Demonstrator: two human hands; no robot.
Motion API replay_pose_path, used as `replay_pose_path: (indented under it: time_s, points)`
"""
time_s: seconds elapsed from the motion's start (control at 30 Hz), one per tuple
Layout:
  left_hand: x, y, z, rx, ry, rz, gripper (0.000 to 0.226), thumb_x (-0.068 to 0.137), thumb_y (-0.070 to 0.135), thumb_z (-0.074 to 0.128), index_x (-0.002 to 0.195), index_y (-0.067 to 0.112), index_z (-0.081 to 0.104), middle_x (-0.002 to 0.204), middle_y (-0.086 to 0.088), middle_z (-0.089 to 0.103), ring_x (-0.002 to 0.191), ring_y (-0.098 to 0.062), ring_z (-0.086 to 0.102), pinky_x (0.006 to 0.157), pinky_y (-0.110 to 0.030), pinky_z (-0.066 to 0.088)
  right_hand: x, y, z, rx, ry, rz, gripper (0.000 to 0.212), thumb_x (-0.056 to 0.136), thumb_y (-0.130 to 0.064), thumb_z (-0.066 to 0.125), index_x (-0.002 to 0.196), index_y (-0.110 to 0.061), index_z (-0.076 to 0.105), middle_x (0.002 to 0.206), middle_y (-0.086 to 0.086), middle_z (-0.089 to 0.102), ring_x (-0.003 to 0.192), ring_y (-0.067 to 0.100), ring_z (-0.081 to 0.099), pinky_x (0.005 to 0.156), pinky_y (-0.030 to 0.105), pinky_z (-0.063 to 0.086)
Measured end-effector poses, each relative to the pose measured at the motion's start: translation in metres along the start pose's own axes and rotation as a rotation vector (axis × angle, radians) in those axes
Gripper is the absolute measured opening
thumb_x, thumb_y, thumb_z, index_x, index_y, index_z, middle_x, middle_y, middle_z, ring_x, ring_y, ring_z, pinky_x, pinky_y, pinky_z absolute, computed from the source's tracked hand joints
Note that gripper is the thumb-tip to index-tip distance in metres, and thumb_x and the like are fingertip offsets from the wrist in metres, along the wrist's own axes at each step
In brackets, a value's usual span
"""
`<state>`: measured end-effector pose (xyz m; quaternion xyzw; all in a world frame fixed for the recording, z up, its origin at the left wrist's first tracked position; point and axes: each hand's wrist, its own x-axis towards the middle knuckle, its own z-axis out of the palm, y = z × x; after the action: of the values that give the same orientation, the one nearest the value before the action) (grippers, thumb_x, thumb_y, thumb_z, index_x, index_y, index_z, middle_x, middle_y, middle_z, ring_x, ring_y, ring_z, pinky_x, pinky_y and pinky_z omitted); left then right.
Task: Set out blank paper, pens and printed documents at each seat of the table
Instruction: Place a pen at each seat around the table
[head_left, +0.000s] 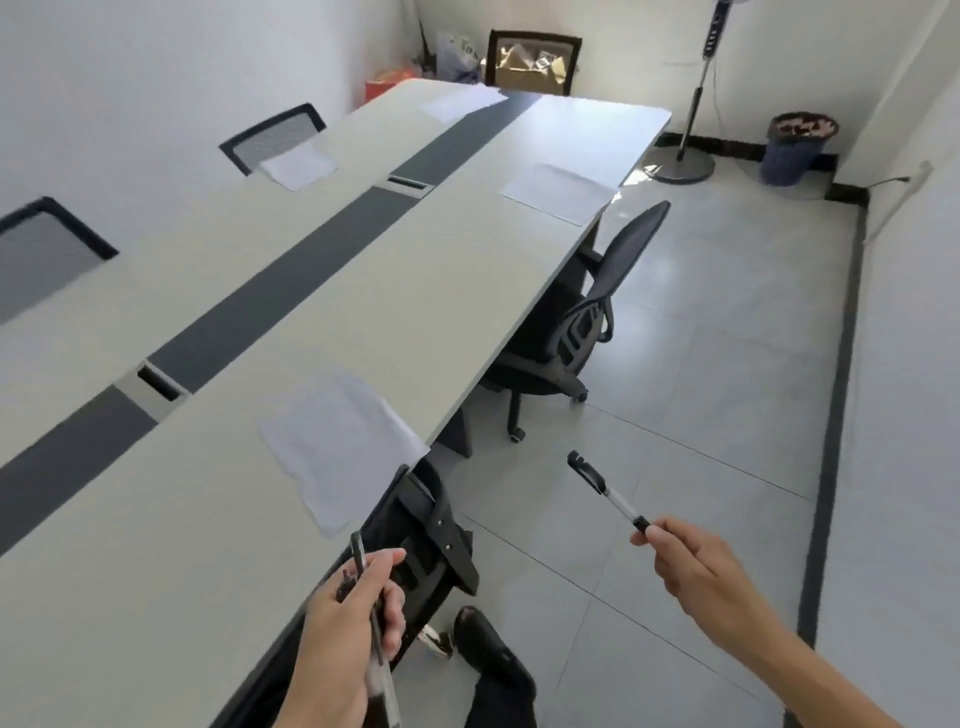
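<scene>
**Pens in both hands beside a papered tabletop**

White walls and pale grey floor tiles are framing a long, smooth, light grey tabletop with a dark matte strip running down its middle, broken by two rectangular cable slots. Flat white paper is lying at the seats: the nearest sheets are sitting at the near edge, slightly fanned; a second set is lying further along the same side; a third set and a fourth set are lying on the far side and far end. Black mesh-backed chairs are standing around, one swivel chair tucked under the right edge, another chair just below the nearest sheets.

In the corner, a dark ribbed waste bin is holding what looks like crumpled rubbish, too blurred to identify, near a pedestal fan stand.

The left hand is curling closed around a bundle of pens, their slim dark barrels sticking out above and below the fist, over the tabletop's edge. The right hand is pinching the end of a single pen, black-capped with a pale barrel, between fingertips, holding it out over the floor, well apart from the tabletop.
</scene>
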<state>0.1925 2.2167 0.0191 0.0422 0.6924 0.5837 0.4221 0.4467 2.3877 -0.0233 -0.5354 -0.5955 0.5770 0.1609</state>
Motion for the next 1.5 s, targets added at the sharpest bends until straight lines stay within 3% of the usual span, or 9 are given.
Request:
replay_pose_path:
  time_s: [0.2,0.33,0.5,0.7,0.87,1.0,1.13,1.3,1.5]
  points:
    - [0.069,0.038,-0.03,-0.121,0.119,0.021,0.02,0.096,0.013,0.053,0.099,-0.004,0.062,0.047,-0.01,0.046,0.03,-0.017,0.036,0.037,-0.018,0.026,0.091,-0.048,0.061,-0.108,-0.134,-0.002,0.027,0.098,-0.019,0.051,0.083,-0.013,0.072,0.063,-0.002,0.051,0.057,0.012,0.049,0.054,0.026,0.036]
    - [0.111,0.078,-0.043,-0.142,0.135,0.076,0.02,0.096,0.016,0.052,0.099,-0.001,0.063,0.05,-0.008,0.047,0.035,-0.017,0.038,0.039,-0.021,0.028,0.155,-0.085,0.103,-0.275,-0.218,-0.059,0.028,0.097,-0.029,0.054,0.089,-0.007,0.07,0.063,0.001,0.039,0.06,0.017,0.037,0.058,0.033,0.03]
    - [0.139,0.111,-0.055,-0.159,0.178,0.102,0.022,0.097,0.02,0.052,0.098,0.001,0.064,0.055,-0.009,0.046,0.043,-0.019,0.038,0.047,-0.028,0.029,0.228,-0.117,0.156,-0.334,-0.316,-0.039,0.024,0.095,-0.029,0.057,0.084,-0.012,0.069,0.062,0.001,0.042,0.052,0.015,0.035,0.052,0.03,0.03]
    - [0.151,0.111,-0.062,-0.196,0.38,0.07,0.026,0.096,0.022,0.052,0.088,-0.001,0.06,0.055,-0.012,0.047,0.043,-0.02,0.04,0.05,-0.03,0.03,0.328,-0.138,0.227,-0.463,-0.355,-0.011,0.015,0.093,-0.031,0.059,0.099,-0.019,0.066,0.08,-0.002,0.061,0.061,0.016,0.054,0.053,0.026,0.042]
    - [0.151,0.109,-0.067,-0.29,0.631,0.056,0.029,0.097,0.026,0.05,0.084,0.001,0.058,0.051,-0.01,0.048,0.041,-0.018,0.041,0.048,-0.027,0.03,0.384,-0.142,0.271,-0.791,-0.345,-0.104,0.021,0.093,-0.038,0.053,0.103,-0.022,0.062,0.098,0.0,0.067,0.086,0.021,0.062,0.068,0.03,0.047]
    - [0.151,0.11,-0.06,-0.378,0.739,0.01,0.03,0.097,0.029,0.05,0.082,0.004,0.059,0.054,-0.008,0.047,0.043,-0.016,0.04,0.044,-0.024,0.029,0.4,-0.137,0.286,-1.079,-0.399,-0.194,0.019,0.092,-0.038,0.053,0.096,-0.02,0.059,0.088,-0.001,0.062,0.079,0.022,0.058,0.065,0.03,0.042]
    - [0.158,0.112,-0.051,-0.401,0.798,-0.009,0.031,0.096,0.03,0.052,0.081,0.004,0.06,0.053,-0.004,0.046,0.041,-0.013,0.04,0.037,-0.02,0.026,0.404,-0.138,0.29,-1.188,-0.412,-0.275,0.02,0.092,-0.039,0.051,0.094,-0.02,0.058,0.086,-0.002,0.061,0.079,0.023,0.059,0.064,0.029,0.039]
    - [0.169,0.122,-0.047,-0.368,0.755,0.033,0.031,0.094,0.032,0.054,0.08,0.005,0.055,0.053,-0.002,0.039,0.04,-0.014,0.032,0.035,-0.019,0.022,0.394,-0.155,0.28,-1.141,-0.461,-0.295,0.03,0.091,-0.048,0.051,0.103,-0.022,0.059,0.103,-0.003,0.064,0.084,0.018,0.056,0.068,0.03,0.042]
    - [0.182,0.137,-0.043,-0.239,0.601,0.153,0.025,0.089,0.02,0.064,0.079,0.005,0.048,0.045,-0.001,0.039,0.04,-0.018,0.035,0.043,-0.025,0.028,0.318,-0.198,0.248,-0.732,-0.579,-0.327,0.02,0.091,-0.044,0.058,0.097,-0.026,0.066,0.087,-0.015,0.067,0.08,0.006,0.061,0.066,0.022,0.046]
